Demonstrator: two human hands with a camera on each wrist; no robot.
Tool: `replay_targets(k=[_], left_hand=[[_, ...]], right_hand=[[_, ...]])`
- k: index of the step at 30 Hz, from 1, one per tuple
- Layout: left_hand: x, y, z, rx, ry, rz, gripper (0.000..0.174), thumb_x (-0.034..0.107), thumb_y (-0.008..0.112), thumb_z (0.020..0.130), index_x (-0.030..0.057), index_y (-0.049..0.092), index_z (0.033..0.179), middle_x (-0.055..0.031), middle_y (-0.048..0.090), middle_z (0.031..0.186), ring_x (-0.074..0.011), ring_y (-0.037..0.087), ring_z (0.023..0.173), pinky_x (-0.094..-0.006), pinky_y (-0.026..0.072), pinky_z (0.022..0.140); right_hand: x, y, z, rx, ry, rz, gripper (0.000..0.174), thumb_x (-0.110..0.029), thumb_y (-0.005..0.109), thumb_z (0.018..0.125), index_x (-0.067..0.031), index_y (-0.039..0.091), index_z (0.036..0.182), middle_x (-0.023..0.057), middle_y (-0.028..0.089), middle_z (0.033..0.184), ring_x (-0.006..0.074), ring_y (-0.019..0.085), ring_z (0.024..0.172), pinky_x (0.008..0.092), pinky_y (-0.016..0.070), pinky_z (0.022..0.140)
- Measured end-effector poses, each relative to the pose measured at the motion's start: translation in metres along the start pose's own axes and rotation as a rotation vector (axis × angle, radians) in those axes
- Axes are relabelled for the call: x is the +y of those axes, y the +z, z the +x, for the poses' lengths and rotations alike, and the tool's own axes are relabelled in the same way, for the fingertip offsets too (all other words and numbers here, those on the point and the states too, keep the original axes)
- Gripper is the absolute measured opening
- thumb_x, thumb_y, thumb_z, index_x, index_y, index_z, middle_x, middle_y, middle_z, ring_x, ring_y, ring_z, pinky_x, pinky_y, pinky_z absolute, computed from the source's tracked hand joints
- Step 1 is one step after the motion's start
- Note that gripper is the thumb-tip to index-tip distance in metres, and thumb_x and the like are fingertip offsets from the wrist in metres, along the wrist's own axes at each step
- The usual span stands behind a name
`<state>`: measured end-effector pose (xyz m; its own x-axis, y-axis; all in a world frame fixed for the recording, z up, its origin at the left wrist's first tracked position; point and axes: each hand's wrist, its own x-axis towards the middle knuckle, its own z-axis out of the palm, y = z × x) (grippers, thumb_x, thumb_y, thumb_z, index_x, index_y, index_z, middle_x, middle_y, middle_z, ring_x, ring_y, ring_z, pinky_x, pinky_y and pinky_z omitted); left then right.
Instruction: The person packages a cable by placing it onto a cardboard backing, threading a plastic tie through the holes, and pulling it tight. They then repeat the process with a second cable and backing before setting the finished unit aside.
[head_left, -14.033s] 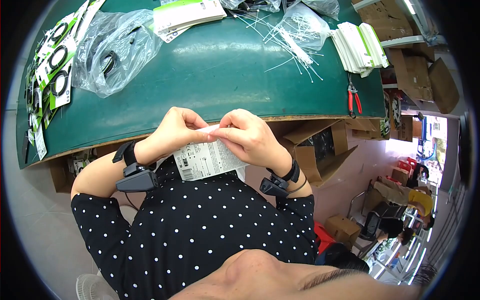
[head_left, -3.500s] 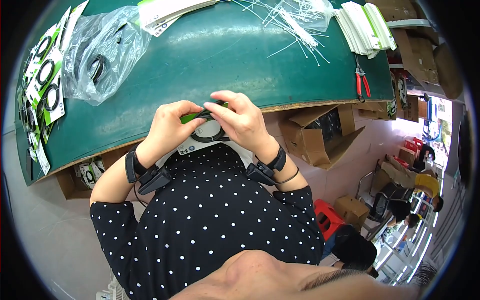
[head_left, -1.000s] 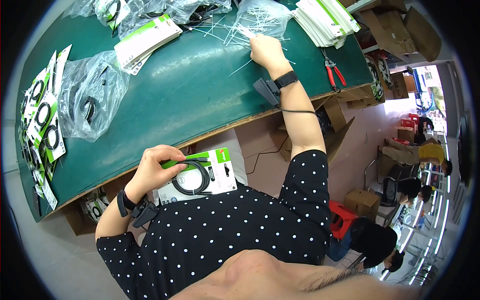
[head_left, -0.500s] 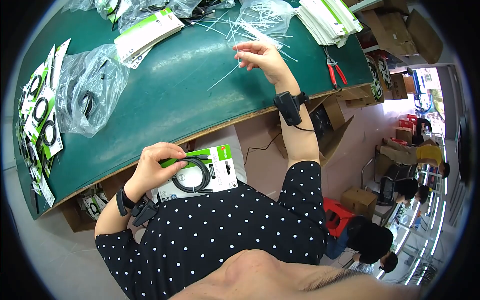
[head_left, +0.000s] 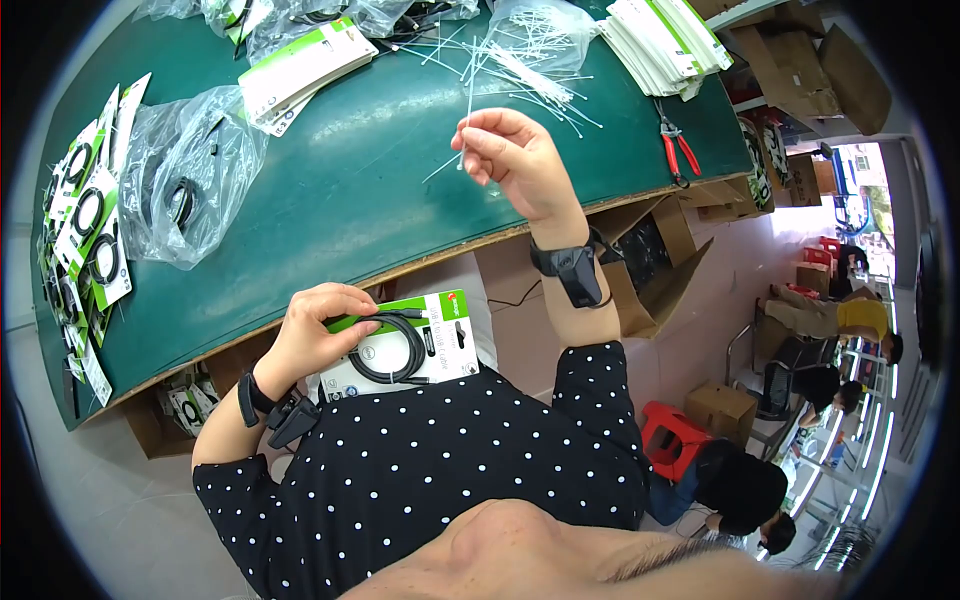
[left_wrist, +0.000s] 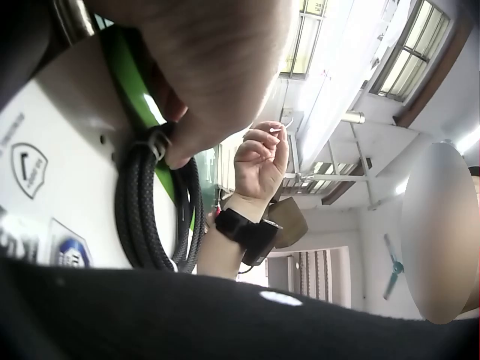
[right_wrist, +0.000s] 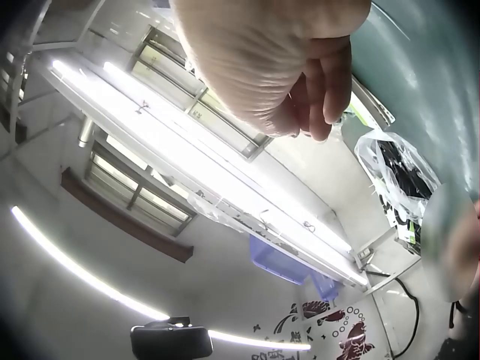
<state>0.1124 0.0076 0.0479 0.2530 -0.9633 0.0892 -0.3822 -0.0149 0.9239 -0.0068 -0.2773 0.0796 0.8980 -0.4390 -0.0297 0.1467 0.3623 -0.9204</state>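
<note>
My left hand (head_left: 318, 330) grips the left side of a white-and-green backing card (head_left: 455, 345) at the table's front edge, thumb over the coil. On the card's face lies a coiled black cable (head_left: 413, 350); the left wrist view shows its braided cable loops (left_wrist: 139, 210) under the thumb. Over the table, my right hand (head_left: 525, 165) pinches a thin white cable tie (head_left: 470, 90) between thumb and fingertips. In the right wrist view the back of the right hand (right_wrist: 277, 60) hides the tie.
A heap of white cable ties (head_left: 535, 75) lies at the back, beside stacked cards (head_left: 660, 45). Red-handled pliers (head_left: 680, 150) rest at the right. Carded cables (head_left: 90, 230) and a clear plastic bag (head_left: 190, 170) are on the left. A carton (head_left: 650, 270) stands below the table.
Both hands worked at the card earlier, its printed back showing at first. My right hand then reached the tie heap and has drawn back toward me with a tie. The left hand keeps its hold.
</note>
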Motion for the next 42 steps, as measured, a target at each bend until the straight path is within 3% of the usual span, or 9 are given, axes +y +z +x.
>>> replay_targets(k=[7,15,23,28,31,40,42], left_hand=[[-0.003,-0.001,0.002,-0.014,0.009,-0.012,0.016,0.001,0.077,0.070,0.0005,0.069,0.084,-0.0122,0.070,0.088,-0.0217,0.067,0.080,-0.0300,0.0518,0.070],[-0.001,-0.003,0.002,-0.027,0.015,-0.025,0.015,0.002,0.076,0.071,0.0009,0.069,0.084,-0.0111,0.070,0.090,-0.0229,0.067,0.081,-0.0312,0.0530,0.072],[0.000,-0.004,0.000,-0.016,0.068,-0.017,0.018,0.001,0.078,0.069,0.0002,0.068,0.084,-0.0117,0.070,0.088,-0.0223,0.067,0.079,-0.0304,0.0512,0.071],[-0.001,-0.006,-0.002,-0.005,0.073,-0.020,0.018,0.001,0.077,0.069,0.0003,0.068,0.084,-0.0114,0.070,0.088,-0.0228,0.067,0.080,-0.0308,0.0516,0.071],[0.000,-0.008,-0.004,-0.011,0.061,-0.022,0.017,0.001,0.076,0.070,0.0011,0.068,0.085,-0.0106,0.070,0.089,-0.0238,0.067,0.081,-0.0318,0.0527,0.072],[0.008,-0.009,-0.006,0.004,0.115,0.003,0.018,0.000,0.076,0.071,0.0013,0.068,0.086,-0.0106,0.070,0.089,-0.0235,0.068,0.080,-0.0311,0.0532,0.070],[0.009,-0.008,-0.007,0.003,0.124,0.012,0.018,0.000,0.076,0.071,0.0010,0.068,0.086,-0.0107,0.069,0.090,-0.0234,0.068,0.080,-0.0307,0.0534,0.069]], right_hand=[[0.009,0.016,-0.016,-0.031,0.044,0.146,0.005,-0.004,0.060,0.090,0.0003,0.060,0.092,0.0114,0.065,0.089,0.0096,0.058,0.065,0.0210,0.0469,0.054],[0.026,0.026,-0.029,-0.027,0.078,0.196,0.005,-0.004,0.061,0.090,-0.0005,0.059,0.088,0.0113,0.064,0.088,0.0100,0.059,0.065,0.0219,0.0469,0.054],[0.031,0.039,-0.038,0.035,0.045,0.140,0.015,-0.004,0.063,0.089,0.0018,0.063,0.102,0.0119,0.065,0.089,0.0112,0.061,0.067,0.0222,0.0481,0.055],[0.041,0.035,-0.042,0.024,0.056,0.124,0.019,-0.006,0.066,0.087,0.0024,0.064,0.104,0.0114,0.067,0.091,0.0124,0.065,0.071,0.0213,0.0500,0.056],[0.046,0.032,-0.045,0.011,-0.027,0.032,0.015,-0.007,0.067,0.087,0.0023,0.065,0.098,0.0117,0.068,0.090,0.0129,0.065,0.070,0.0210,0.0496,0.054],[0.040,0.043,-0.057,0.065,0.042,0.119,0.011,-0.004,0.064,0.088,0.0002,0.065,0.099,0.0106,0.067,0.082,0.0122,0.064,0.062,0.0204,0.0469,0.048],[0.044,0.042,-0.058,0.099,-0.035,0.035,0.012,-0.002,0.065,0.088,0.0006,0.065,0.100,0.0104,0.067,0.081,0.0116,0.063,0.063,0.0197,0.0465,0.048]])
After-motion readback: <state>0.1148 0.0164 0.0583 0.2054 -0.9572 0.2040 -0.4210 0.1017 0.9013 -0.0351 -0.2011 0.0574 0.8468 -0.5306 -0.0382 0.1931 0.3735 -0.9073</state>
